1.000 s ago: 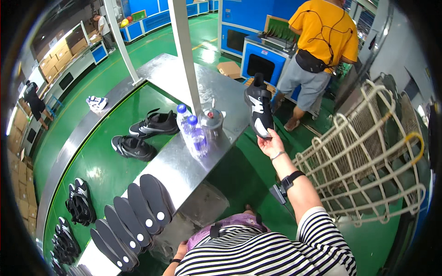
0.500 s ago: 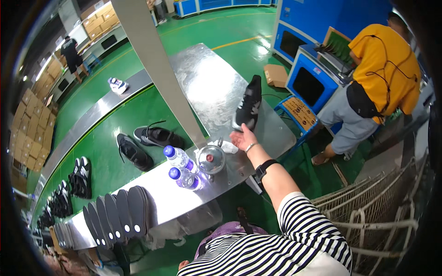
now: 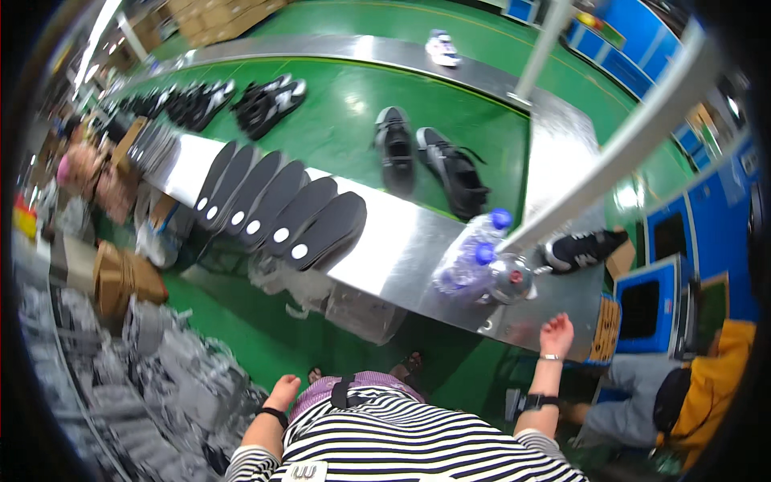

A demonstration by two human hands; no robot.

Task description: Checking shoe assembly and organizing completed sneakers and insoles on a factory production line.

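The right hand point(image 3: 556, 335) appears above the near corner of the steel tabletop point(image 3: 393, 249), its fingers loosely curled and holding nothing; whether it touches the metal cannot be told. The left hand point(image 3: 283, 394) is low beside the person's waist, well apart from the tabletop, partly curled; how far its fingers are closed, or whether they grip anything, cannot be told. Beyond the right hand, a black sneaker point(image 3: 585, 251) with white markings lies on the tabletop, near the foot of a pale post point(image 3: 618, 161) and apart from both hands. Between the sneaker and the bare middle of the tabletop stand two clear bottles point(image 3: 466, 277) with purple-blue caps, just beside a round lidded container point(image 3: 502, 289) with a red centre on top. Further left, six stacks of black insoles point(image 3: 305, 213) with white dots lie in a slanting row, and grey stacks point(image 3: 152, 151) sit past them. On the green belt point(image 3: 337, 161) behind are two black shoes point(image 3: 395, 153) side by side, with more black sneakers point(image 3: 271, 104) to the left. A white shoe point(image 3: 442, 50) sits on the far steel rim. At right, a co-worker in a yellow top point(image 3: 727, 386) is near a blue cabinet point(image 3: 649, 309).
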